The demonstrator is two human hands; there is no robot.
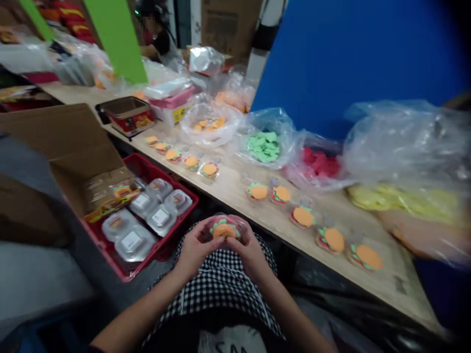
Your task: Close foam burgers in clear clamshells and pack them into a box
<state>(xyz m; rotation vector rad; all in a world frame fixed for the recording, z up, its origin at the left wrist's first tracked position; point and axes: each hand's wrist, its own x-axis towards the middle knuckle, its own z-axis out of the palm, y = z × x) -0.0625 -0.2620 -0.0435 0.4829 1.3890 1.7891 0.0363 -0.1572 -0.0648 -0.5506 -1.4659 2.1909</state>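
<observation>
My left hand (194,248) and my right hand (249,251) are both closed around a small clear plastic case (224,229) holding a felt burger with an orange top, held above my lap over checked cloth. Along the wooden table's front edge (257,215) lie more felt burgers: a row at the left (191,162), a pair in the middle (270,192), and several at the right (334,239).
A red crate (186,208) at my left holds several closed clear cases. An open cardboard box (62,142) stands beside it. Plastic bags of green (263,145), red (321,164), yellow (401,198) and orange (210,123) felt pieces line the table's back. Another person sits far off.
</observation>
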